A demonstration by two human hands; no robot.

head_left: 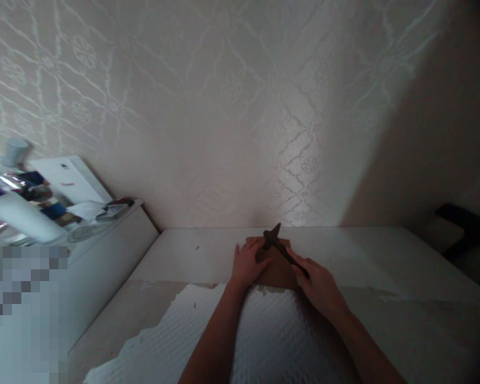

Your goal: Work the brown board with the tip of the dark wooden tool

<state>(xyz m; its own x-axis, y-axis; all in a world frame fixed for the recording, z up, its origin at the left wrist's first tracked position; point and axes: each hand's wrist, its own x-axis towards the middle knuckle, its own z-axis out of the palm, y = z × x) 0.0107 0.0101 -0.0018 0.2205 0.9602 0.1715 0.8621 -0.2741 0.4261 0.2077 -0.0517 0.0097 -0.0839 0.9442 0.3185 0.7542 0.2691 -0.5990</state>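
My right hand [318, 280] is closed around the handle of a dark hammer [280, 248]. The hammer's head, pointed at one end, is over the far part of a flat brown board [279, 272]. On the board's left side rests my left hand [248, 262], its thumb stretched toward the middle and its fingers apart. The hammer head is close to the left fingertips; whether anything small lies under them is hidden. White quilted-looking cloth [272, 330] lies below the board, between my forearms.
The board lies on a white surface [208, 256] that meets a patterned wall [224, 133]. To the left, a white cabinet [116, 266] carries assorted items, including a white box [70, 178] and a pale roll [28, 216]. Something black [464, 224] stands at the right.
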